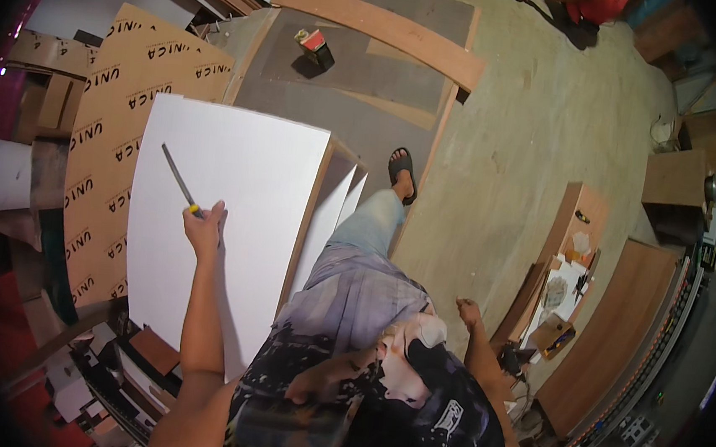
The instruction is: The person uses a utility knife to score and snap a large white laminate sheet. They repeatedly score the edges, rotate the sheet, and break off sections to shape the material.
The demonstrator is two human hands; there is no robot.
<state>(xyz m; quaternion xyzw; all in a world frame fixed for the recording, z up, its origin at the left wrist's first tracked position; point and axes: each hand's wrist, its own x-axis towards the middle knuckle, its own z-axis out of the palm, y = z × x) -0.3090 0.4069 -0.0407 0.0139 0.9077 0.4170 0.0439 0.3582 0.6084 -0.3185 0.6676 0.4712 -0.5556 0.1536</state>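
Note:
My left hand (204, 230) grips a long, thin grey tool (175, 169) by its yellow-banded end, over a large white panel (218, 296) that lies on a stack of boards at my left. My right hand (467, 312) hangs low at my side, fingers curled; whether they hold anything is too small to tell. Further white sheets (345, 191) stand along the stack's right edge, beside my leg.
A printed brown sheet (95, 203) lies left of the panel. Ahead are grey boards (267, 90), a small dark container (313, 48) and a long plank (373, 27). A cluttered low bench (573, 215) stands right. Another person (577, 5) is at the upper right.

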